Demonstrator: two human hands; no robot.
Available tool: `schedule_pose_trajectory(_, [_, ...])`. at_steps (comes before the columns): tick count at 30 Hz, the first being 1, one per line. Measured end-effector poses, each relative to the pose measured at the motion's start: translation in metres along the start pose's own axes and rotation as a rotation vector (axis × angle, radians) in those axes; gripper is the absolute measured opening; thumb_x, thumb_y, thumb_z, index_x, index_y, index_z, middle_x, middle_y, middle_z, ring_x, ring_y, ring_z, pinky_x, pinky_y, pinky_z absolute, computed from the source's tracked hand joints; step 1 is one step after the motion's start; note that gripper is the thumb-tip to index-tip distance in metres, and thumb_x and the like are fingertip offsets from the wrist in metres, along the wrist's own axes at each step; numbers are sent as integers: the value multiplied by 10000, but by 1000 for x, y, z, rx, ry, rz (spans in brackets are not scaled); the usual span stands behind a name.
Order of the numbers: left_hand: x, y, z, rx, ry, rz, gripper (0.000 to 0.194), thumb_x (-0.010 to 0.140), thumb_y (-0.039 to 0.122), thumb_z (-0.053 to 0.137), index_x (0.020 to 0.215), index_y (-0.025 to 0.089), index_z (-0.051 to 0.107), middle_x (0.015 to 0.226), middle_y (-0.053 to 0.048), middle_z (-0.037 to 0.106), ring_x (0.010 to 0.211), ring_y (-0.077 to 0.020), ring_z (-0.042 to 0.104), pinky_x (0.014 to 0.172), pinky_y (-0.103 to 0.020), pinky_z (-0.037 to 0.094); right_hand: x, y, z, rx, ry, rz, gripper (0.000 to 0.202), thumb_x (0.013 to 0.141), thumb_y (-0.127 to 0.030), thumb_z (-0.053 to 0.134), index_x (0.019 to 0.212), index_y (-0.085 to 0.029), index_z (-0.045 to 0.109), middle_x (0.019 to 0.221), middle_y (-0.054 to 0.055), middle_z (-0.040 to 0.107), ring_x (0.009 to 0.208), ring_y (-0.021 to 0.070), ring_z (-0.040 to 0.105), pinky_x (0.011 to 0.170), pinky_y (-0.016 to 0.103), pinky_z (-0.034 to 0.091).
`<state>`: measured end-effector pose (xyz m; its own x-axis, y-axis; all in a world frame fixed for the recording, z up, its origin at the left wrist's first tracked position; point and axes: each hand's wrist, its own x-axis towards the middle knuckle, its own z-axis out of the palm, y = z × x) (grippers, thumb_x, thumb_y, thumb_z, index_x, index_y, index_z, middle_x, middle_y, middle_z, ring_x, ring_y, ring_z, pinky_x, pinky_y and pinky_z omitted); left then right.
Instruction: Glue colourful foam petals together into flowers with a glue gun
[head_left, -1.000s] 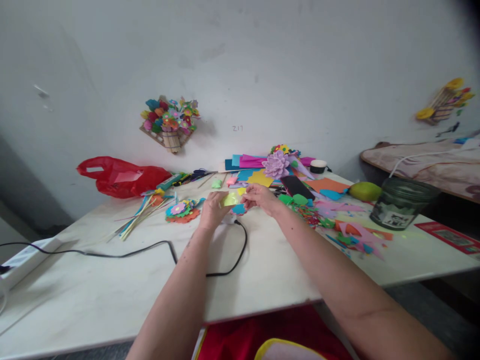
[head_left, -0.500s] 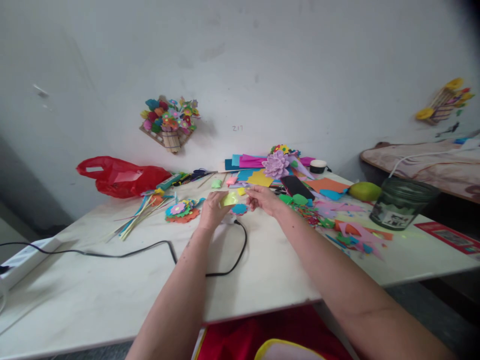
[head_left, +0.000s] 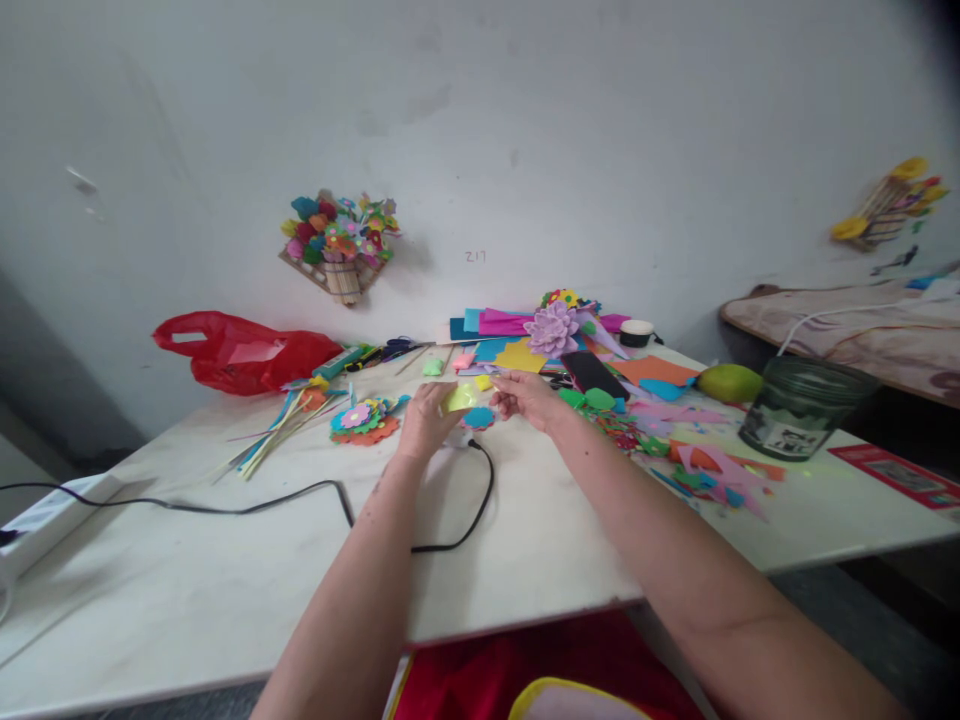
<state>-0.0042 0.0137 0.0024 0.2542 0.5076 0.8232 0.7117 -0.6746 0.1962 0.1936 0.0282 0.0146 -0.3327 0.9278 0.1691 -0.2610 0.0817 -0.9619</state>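
My left hand [head_left: 424, 425] is closed around a pale yellow, glossy piece [head_left: 460, 397], whose exact kind I cannot make out. From the right, my right hand [head_left: 527, 400] pinches at a small bright yellow piece [head_left: 484, 382] against the far edge of the pale one. Just below the gap between the hands lies a blue scalloped disc [head_left: 478, 419]. A black cord [head_left: 489, 490] runs up to a white end beside my left wrist, partly hidden by it. Layered foam flowers [head_left: 364, 418] rest to the left of that hand.
Cut foam scraps [head_left: 709, 470], a phone [head_left: 595, 376] and a dark green jar [head_left: 802, 410] lie to the right. Foam sheets [head_left: 502, 322] are stacked by the wall. A red plastic bag [head_left: 247, 355], thin sticks [head_left: 281, 440] and a power strip [head_left: 60, 520] are on the left.
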Motion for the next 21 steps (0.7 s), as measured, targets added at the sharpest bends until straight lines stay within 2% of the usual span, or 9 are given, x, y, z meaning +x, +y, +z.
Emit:
schedule_pose_trajectory(3, [0, 0, 0, -1, 2, 9, 347, 668, 317, 663, 974, 174, 583, 916, -77, 630, 852, -194, 564, 767, -331, 466, 2, 2, -1, 26, 15, -10, 191, 701, -292, 646, 702, -139, 531, 589, 17, 628, 426, 87, 539, 392, 208, 465])
schedule_pose_trajectory(10, [0, 0, 0, -2, 0, 5, 346, 668, 321, 662, 975, 182, 583, 925, -75, 629, 854, -191, 563, 762, -327, 466, 3, 1, -1, 12, 65, -13, 232, 597, -253, 730, 635, -128, 538, 549, 3, 608, 389, 70, 503, 356, 193, 440])
schedule_pose_trajectory(16, [0, 2, 0, -3, -2, 10, 328, 678, 308, 654, 972, 181, 583, 921, -78, 628, 849, -193, 563, 760, -333, 466, 0, -1, 1, -8, 62, 14, 197, 648, -232, 690, 708, -141, 526, 566, 18, 627, 401, 89, 530, 370, 203, 448])
schedule_pose_trajectory(21, [0, 2, 0, 0, 1, 22, 337, 675, 310, 657, 976, 178, 583, 921, -80, 627, 849, -194, 560, 757, -332, 466, -1, -2, 2, 25, 28, 10, 178, 693, -260, 648, 769, -156, 525, 540, -14, 593, 383, 72, 493, 365, 190, 415])
